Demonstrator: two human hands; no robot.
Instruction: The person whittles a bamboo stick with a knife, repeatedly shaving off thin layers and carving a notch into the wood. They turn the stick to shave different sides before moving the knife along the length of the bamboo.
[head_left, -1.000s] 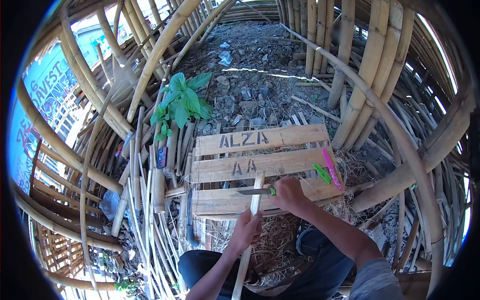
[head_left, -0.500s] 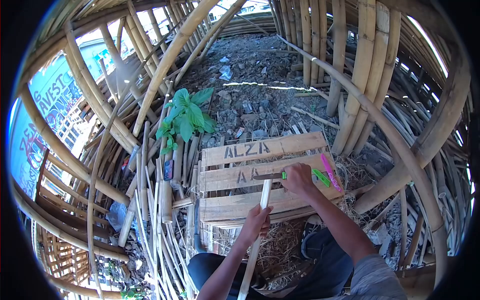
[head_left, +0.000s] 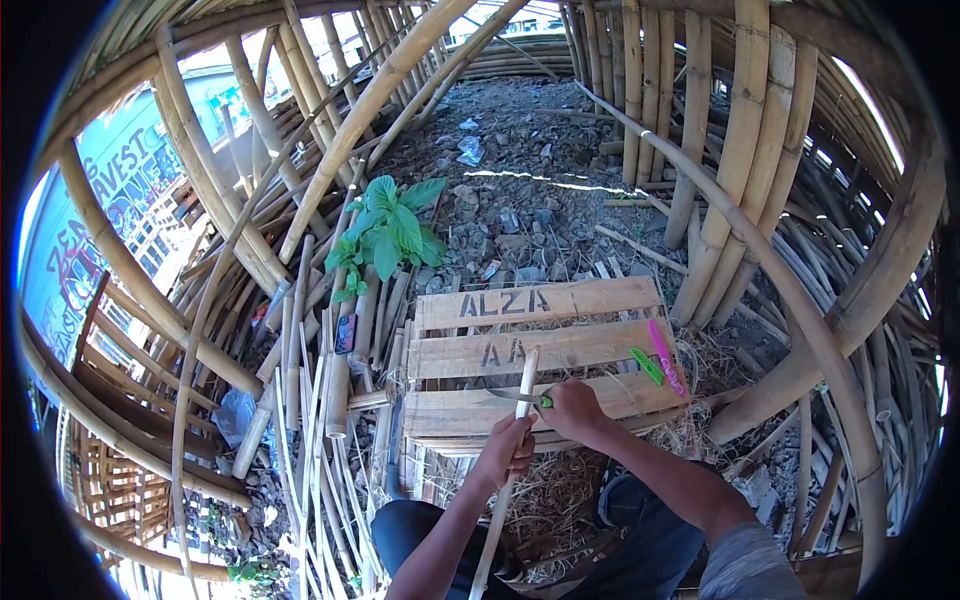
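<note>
My left hand (head_left: 503, 452) is wrapped round a pale bamboo strip (head_left: 497, 520), which slants from between my legs up over a wooden crate (head_left: 540, 398). Closed on the green handle of a knife (head_left: 510, 396), my right hand (head_left: 574, 410) sits just above and right of the left one. The blade points left and lies across the strip, a little below its upper end. On the crate's right side are a green knife sheath or cover (head_left: 646, 366) and a pink item (head_left: 662, 350), perhaps a marker or another knife.
A phone (head_left: 345, 333) rests on bamboo poles to the left, below a leafy green plant (head_left: 390, 232). Split bamboo strips (head_left: 310, 450) lean beside my left leg. Bamboo posts (head_left: 745, 170) and a long slanting pole (head_left: 775, 262) stand on the right. Rubble covers the ground ahead.
My right hand and the knife have moved down the strip, nearer my left hand. The strip's upper end now shows above the blade. The whole view has shifted slightly.
</note>
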